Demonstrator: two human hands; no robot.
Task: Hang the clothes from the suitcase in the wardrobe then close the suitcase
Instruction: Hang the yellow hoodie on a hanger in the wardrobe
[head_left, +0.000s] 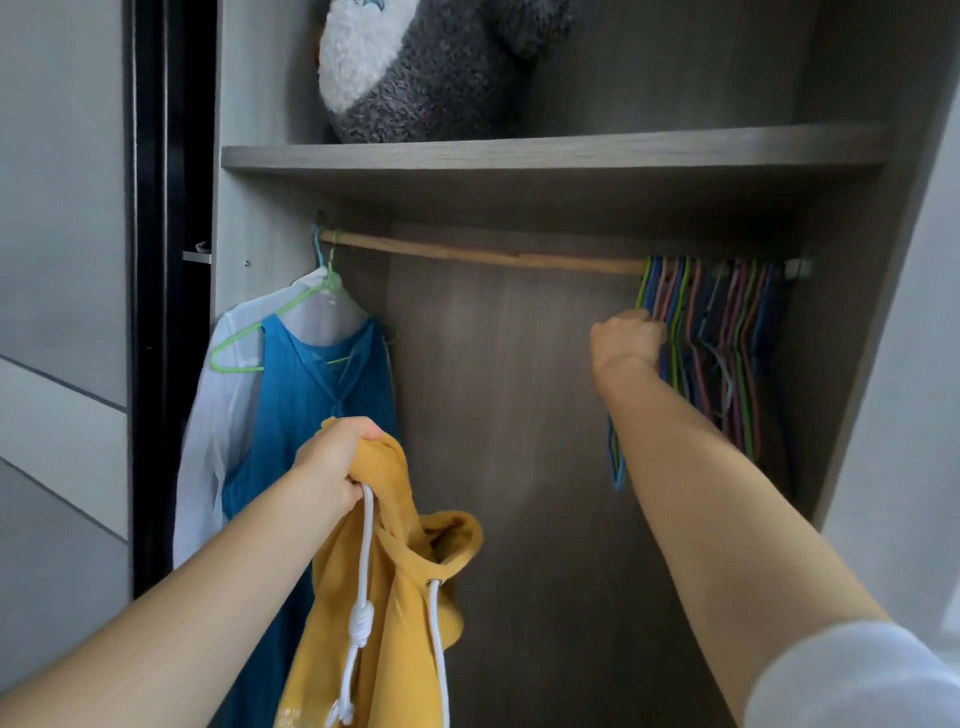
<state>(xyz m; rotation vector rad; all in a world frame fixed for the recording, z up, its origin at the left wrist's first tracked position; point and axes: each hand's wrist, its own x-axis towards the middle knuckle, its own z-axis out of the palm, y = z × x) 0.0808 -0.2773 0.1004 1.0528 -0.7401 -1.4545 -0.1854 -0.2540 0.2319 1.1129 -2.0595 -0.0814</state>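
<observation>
The left hand (332, 462), down at seven o'clock, has its grip bunched tight round the hoodie (395, 623), which dangles yellow below the fist with white cords (366, 545) hanging loose. The right hand (628, 338) reaches to three o'clock, its grip curled in among the hangers (727, 332) crowded at the right end of the rod (483, 254). It seems to pinch the nearest one, though the fingers are hidden. At nine o'clock a dress (311, 395) and shirt (218, 405) hang. A plush (415, 67) sits on the shelf (519, 153) at twelve.

Mid rail (483, 254) free, both ends taken.
L end: blue dress (311, 395) + white shirt (208, 415); R end: empty hangers (727, 332) bunched; shelf (519, 151) close above.
</observation>
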